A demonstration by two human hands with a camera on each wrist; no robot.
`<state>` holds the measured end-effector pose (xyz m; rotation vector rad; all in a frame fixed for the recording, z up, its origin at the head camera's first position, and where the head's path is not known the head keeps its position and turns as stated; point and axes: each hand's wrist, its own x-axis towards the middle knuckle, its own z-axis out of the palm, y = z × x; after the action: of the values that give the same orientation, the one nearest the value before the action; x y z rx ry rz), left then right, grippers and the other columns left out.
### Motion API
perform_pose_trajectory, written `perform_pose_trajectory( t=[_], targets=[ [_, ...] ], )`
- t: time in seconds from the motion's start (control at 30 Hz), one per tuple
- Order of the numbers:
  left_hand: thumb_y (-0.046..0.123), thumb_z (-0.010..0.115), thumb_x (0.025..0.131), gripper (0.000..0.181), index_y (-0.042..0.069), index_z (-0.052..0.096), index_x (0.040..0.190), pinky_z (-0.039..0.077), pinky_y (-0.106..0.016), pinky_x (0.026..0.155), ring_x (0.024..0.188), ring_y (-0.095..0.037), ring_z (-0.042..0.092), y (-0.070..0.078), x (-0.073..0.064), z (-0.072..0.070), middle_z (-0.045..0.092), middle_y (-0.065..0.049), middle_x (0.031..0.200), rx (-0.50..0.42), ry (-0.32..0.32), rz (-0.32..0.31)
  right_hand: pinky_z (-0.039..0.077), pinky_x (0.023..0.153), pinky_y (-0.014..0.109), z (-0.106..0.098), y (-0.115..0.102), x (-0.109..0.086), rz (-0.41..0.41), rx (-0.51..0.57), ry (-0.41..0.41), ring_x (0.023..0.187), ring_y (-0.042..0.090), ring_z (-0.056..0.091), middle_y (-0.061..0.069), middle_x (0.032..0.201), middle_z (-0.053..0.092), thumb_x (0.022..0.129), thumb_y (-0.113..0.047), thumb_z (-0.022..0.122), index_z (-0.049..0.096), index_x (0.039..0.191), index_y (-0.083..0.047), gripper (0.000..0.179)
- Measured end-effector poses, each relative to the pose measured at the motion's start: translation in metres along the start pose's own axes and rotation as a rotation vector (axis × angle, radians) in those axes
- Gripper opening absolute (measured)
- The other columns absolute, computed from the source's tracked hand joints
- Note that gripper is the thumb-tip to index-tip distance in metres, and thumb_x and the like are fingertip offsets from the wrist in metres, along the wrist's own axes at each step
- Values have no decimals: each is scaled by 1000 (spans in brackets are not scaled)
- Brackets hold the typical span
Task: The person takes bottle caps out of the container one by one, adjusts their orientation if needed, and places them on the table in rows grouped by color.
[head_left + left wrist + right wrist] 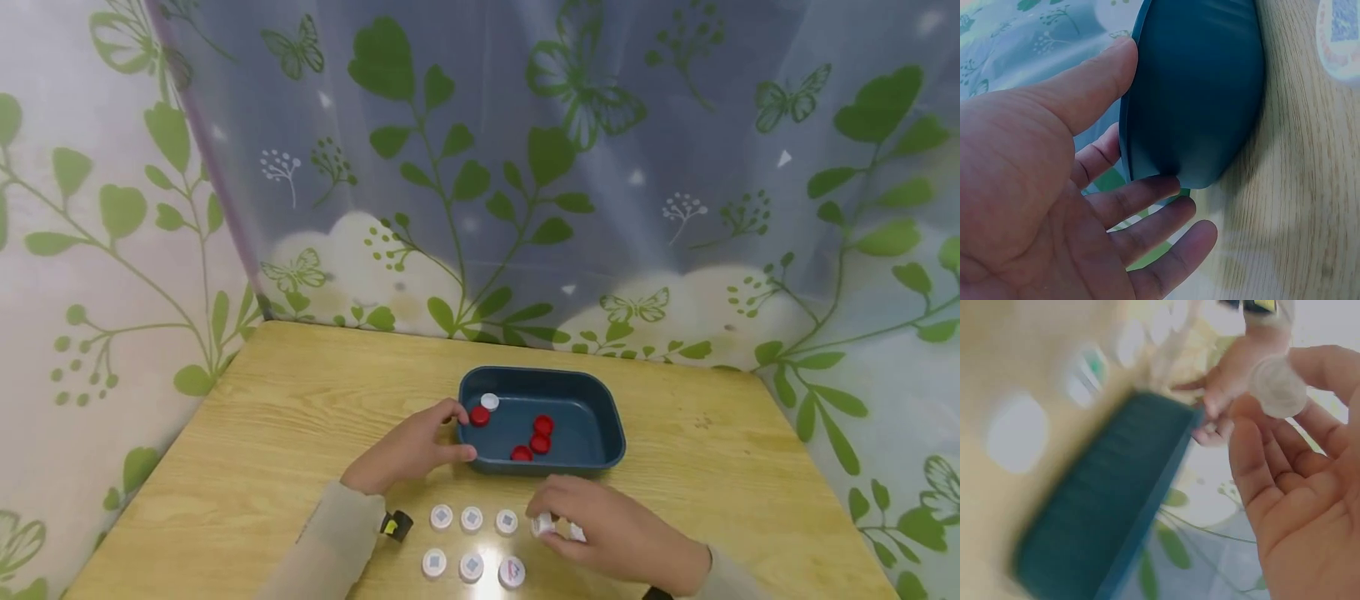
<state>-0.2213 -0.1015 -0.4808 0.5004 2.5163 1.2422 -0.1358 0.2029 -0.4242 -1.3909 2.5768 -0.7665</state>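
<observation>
My left hand holds the left end of a dark blue plastic basin. In the left wrist view its thumb presses the basin's rim while the fingers bend against the end. Near the basin's front right, my right hand pinches a white bottle cap between thumb and fingers. Another white cap shows beside that hand, partly hidden. Inside the basin lie several red bottle caps and a white one.
Two rows of white caps lie on the wooden table in front of the basin. One cap bears a coloured mark. Leaf-printed curtains stand behind and at both sides. The right wrist view is partly blurred.
</observation>
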Motion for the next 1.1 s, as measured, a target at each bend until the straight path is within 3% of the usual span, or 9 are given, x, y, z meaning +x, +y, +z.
perform_pose_trajectory(
  t=[0.1, 0.23, 0.3, 0.4, 0.53, 0.8, 1.1],
  targets=[
    [44, 77, 93, 43, 22, 58, 125, 45, -55, 106, 133, -32, 53, 1, 1, 1, 59, -10, 141, -14, -8, -6, 55, 89, 29, 19, 6, -22, -50, 27, 3, 106, 4, 62, -9, 117, 67, 101, -15, 69, 66, 121, -22, 21],
    [44, 77, 94, 43, 22, 57, 125, 47, -53, 104, 129, -30, 54, 2, 1, 1, 59, -9, 140, -20, -5, -10, 54, 92, 36, 39, 16, -41, -69, -67, 27, 111, 8, 63, -10, 120, 71, 100, -19, 70, 70, 125, -21, 24],
    [45, 77, 93, 44, 22, 57, 125, 47, -52, 105, 130, -29, 53, 3, 1, 1, 59, -7, 140, -18, -3, -13, 53, 91, 36, 45, 18, -48, -13, -80, 15, 108, 7, 62, -16, 117, 71, 102, -26, 69, 71, 125, -25, 23],
    [43, 77, 93, 43, 21, 57, 124, 48, -51, 103, 129, -29, 54, 3, 1, 0, 59, -8, 140, -20, 1, -12, 52, 90, 34, 51, 18, -54, 90, -12, -23, 105, 3, 60, -21, 114, 69, 105, -35, 63, 71, 126, -30, 23],
    [42, 78, 93, 42, 20, 58, 123, 49, -50, 99, 126, -29, 54, 4, 1, 1, 60, -9, 137, -26, 6, -14, 53, 89, 30, 57, 17, -58, 157, 42, -40, 102, 1, 57, -24, 112, 68, 105, -41, 60, 71, 127, -33, 25],
    [42, 77, 93, 42, 20, 57, 122, 47, -53, 103, 127, -30, 54, 3, 1, 2, 61, -9, 136, -32, 0, -4, 50, 79, 24, 58, 20, -51, 104, -29, -66, 87, -5, 54, -24, 101, 66, 103, -36, 65, 71, 119, -30, 18],
    [43, 77, 94, 43, 19, 58, 124, 49, -48, 98, 123, -28, 55, 4, 1, 1, 61, -9, 134, -21, -7, 0, 48, 75, 20, 57, 18, -44, 125, -21, -84, 82, -7, 51, -23, 100, 68, 101, -31, 70, 75, 114, -23, 17]
  ],
)
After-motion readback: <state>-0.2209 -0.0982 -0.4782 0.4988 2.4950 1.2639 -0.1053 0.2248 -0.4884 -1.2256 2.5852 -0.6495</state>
